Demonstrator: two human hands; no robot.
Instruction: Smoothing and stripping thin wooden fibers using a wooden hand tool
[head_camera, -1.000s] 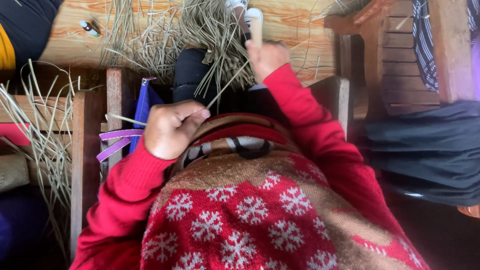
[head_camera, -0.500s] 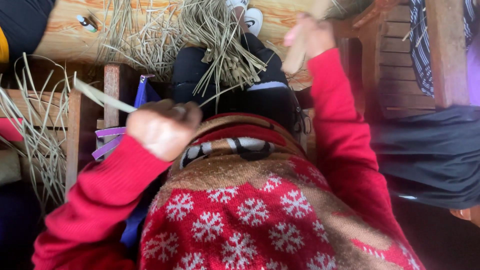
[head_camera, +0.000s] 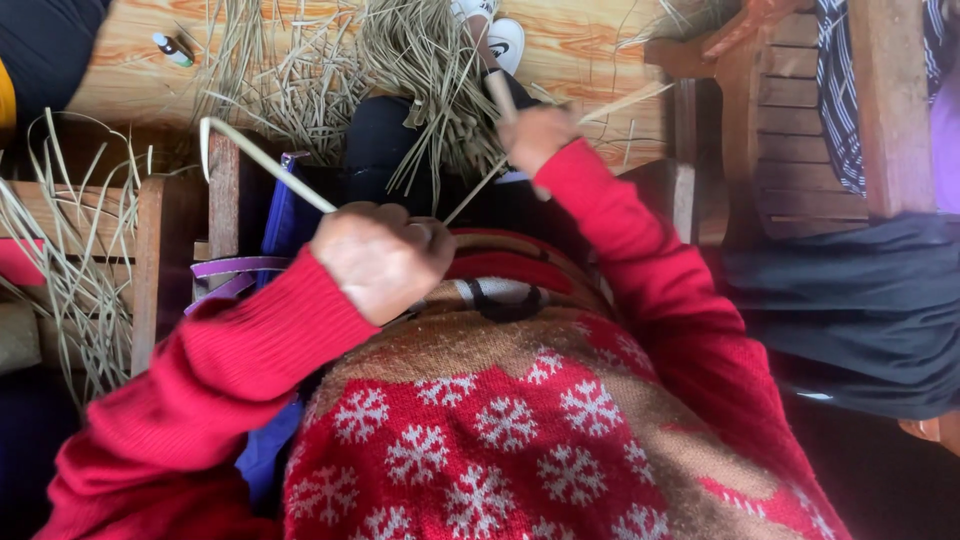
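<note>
Right hand (head_camera: 537, 135) now lower, nearer centre than half a second back; left hand (head_camera: 382, 258) barely shifted. Strip (head_camera: 262, 165) runs diagonally, far-left tip down into left fist, clenched on it. Right hand pinches second strip (head_camera: 475, 190), slanting near-left toward left hand. Straw pile (head_camera: 425, 75) far, on lap.

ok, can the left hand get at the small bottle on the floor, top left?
Probably not as it sits: the left hand is closed on a straw strip, and the small bottle lies beyond the wooden chair frame.
</note>
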